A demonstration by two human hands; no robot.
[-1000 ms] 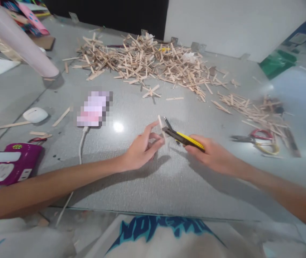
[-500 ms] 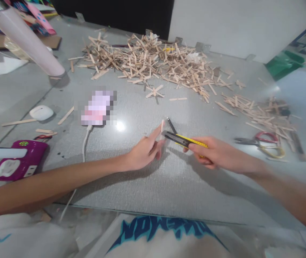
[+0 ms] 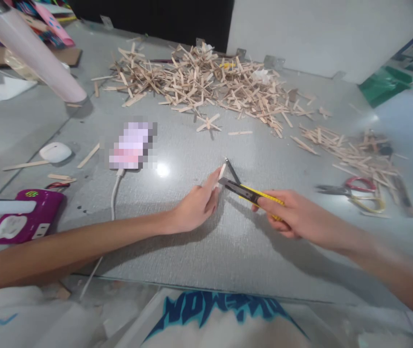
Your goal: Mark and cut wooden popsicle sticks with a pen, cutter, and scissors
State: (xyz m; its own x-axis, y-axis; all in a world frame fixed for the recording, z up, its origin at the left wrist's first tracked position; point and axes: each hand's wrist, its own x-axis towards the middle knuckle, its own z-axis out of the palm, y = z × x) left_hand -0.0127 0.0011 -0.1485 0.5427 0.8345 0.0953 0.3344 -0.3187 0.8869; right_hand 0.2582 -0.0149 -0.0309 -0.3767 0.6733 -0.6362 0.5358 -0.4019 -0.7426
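My left hand point(image 3: 197, 205) pinches a small wooden stick point(image 3: 221, 171) and holds it down against the grey table point(image 3: 199, 251). My right hand point(image 3: 295, 215) grips a yellow and black utility knife point(image 3: 251, 192), whose front end touches the stick beside my left fingertips. A dark thin piece point(image 3: 232, 170) lies just behind the knife tip. Both hands are closed on what they hold.
A big heap of wooden sticks point(image 3: 206, 84) covers the back of the table, and more sticks point(image 3: 347, 150) lie at right. Red-handled scissors point(image 3: 351, 189) rest at right. A phone on a cable point(image 3: 133, 145), a white oval object point(image 3: 55, 152), a purple power strip point(image 3: 21, 222) and a pink tube point(image 3: 32, 50) are at left.
My left hand has lowered the stick from upright toward the table and flattened. My right hand has slid slightly right and nearer with the knife.
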